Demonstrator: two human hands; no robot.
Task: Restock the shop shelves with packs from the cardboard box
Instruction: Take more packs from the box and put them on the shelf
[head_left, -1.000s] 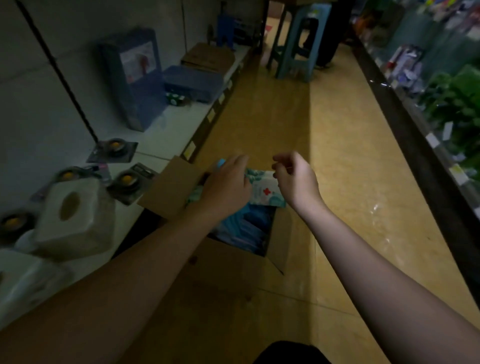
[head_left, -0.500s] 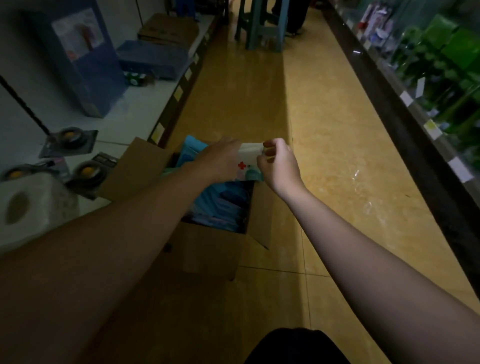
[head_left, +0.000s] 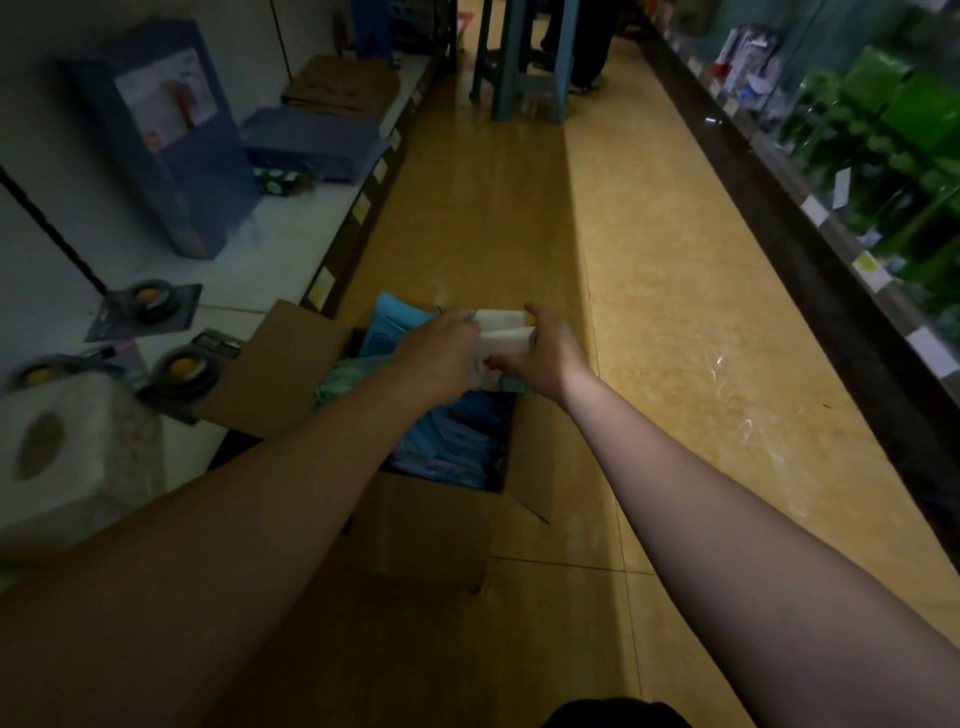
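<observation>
White laminate shelf (head_left: 260, 270) runs down the left of the aisle and carries, nearest the camera, a wrapped white toilet-roll pack (head_left: 62, 457) and several dark blister cards with round yellow-centred discs (head_left: 182, 366); further along stands a tall blue carton with a pictured label (head_left: 161, 135), whose print is too blurred to read; yellow price tags line the shelf edge, also unreadable; just beside the shelf, on the yellow tiled floor (head_left: 649, 312), sits the open brown cardboard box (head_left: 431, 525), flaps spread, with blue and teal flat packs (head_left: 457, 441) stacked inside; above its mouth the left hand (head_left: 441, 353) and the right hand (head_left: 545, 358) are close together, both clamped on one small white soft pack with a red mark and teal print (head_left: 501, 332), which is clear of the box; any brand on it is too small to tell; this looks like the lifting-out step, with the pack in hand but not yet shelved; the next move, I judge, calls for swinging it left to a bare part of the shelf and setting it down flat, clear of the blister cards; green bottles and boxes (head_left: 893, 135) fill the right-hand shelving, labels illegible.
</observation>
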